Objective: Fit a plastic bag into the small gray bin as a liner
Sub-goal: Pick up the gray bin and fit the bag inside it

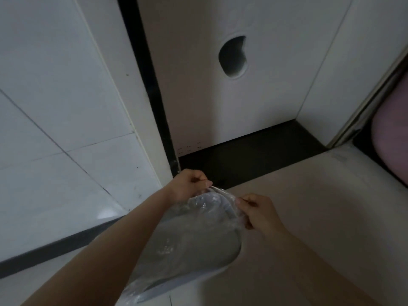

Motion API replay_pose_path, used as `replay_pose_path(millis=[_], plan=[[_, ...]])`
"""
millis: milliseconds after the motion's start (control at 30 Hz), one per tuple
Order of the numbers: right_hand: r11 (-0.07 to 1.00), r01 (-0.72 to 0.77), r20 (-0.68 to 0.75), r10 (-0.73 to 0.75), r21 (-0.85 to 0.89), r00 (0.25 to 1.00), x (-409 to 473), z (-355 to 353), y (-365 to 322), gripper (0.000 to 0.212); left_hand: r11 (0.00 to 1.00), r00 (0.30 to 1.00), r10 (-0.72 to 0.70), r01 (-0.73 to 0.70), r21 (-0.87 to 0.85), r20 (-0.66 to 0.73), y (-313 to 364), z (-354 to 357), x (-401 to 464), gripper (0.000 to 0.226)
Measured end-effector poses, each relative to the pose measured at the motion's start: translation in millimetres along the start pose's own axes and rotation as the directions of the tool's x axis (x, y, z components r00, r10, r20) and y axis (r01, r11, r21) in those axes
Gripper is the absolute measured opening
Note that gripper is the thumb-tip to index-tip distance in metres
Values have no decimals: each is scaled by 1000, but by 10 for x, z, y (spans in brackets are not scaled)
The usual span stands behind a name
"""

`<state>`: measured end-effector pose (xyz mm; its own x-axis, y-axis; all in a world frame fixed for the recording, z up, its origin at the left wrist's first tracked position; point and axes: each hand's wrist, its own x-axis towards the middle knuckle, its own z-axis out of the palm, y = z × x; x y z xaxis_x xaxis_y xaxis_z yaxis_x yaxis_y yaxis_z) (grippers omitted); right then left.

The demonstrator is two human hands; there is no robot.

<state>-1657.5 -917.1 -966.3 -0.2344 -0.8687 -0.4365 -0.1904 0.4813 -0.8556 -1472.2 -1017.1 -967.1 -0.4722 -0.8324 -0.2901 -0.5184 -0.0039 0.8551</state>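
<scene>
The clear plastic bag (pixel 205 208) veils the small gray bin (pixel 189 246), blurring its rim and inside. The bin's near end and base are hidden behind the left forearm (pixel 106 246). A pink object (pixel 390 142) at the right is cut off by the frame edge, unidentifiable.

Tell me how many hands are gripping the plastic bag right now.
2: the left hand pinches the plastic bag at its far edge, the right hand at its right edge.

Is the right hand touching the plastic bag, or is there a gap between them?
Touching. The head view shows the right hand pinching the edge of the plastic bag between thumb and fingers, with no gap visible.
</scene>
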Motion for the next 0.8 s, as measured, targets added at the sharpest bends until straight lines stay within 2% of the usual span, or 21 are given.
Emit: replay_pose_path(millis=[67,200,267,367,433,500,567,633,700,733,800], plan=[[997,-65,16,64,44,998,12,31,65,17,999,999,-35,35,11,24,-8,14,78,31],[940,-230,58,223,251,973,-20,110,300,22,988,987,-116,103,119,113,-84,55,129,25],[907,-261,69,252,332,965,-37,145,398,22,978,981,-149,127,168,123,-120,49,134,25],[906,-265,35,268,329,963,-62,175,457,21,957,969,-206,171,235,134,-102,39,118,22],[918,-265,-6,279,297,960,-86,148,456,23,963,978,-191,169,207,88,-21,42,57,20],[931,-262,-40,281,253,959,-130,44,417,28,990,992,-121,124,75,-42,102,28,-96,14],[985,-140,-124,152,98,981,-207,-137,362,29,1000,985,10,-6,22,-175,235,-49,-416,11],[975,169,-128,-187,-144,974,-355,-315,267,21,981,958,179,-156,116,-225,308,-158,-889,15],[831,479,31,-491,-283,871,-518,-415,153,21,941,921,298,-240,237,-249,268,-259,-1409,21],[734,589,134,-582,-339,802,-569,-424,121,23,929,911,315,-238,284,-267,221,-290,-1654,25],[545,704,313,-643,-455,699,-612,-371,95,30,932,914,269,-168,321,-303,119,-300,-2041,39]])
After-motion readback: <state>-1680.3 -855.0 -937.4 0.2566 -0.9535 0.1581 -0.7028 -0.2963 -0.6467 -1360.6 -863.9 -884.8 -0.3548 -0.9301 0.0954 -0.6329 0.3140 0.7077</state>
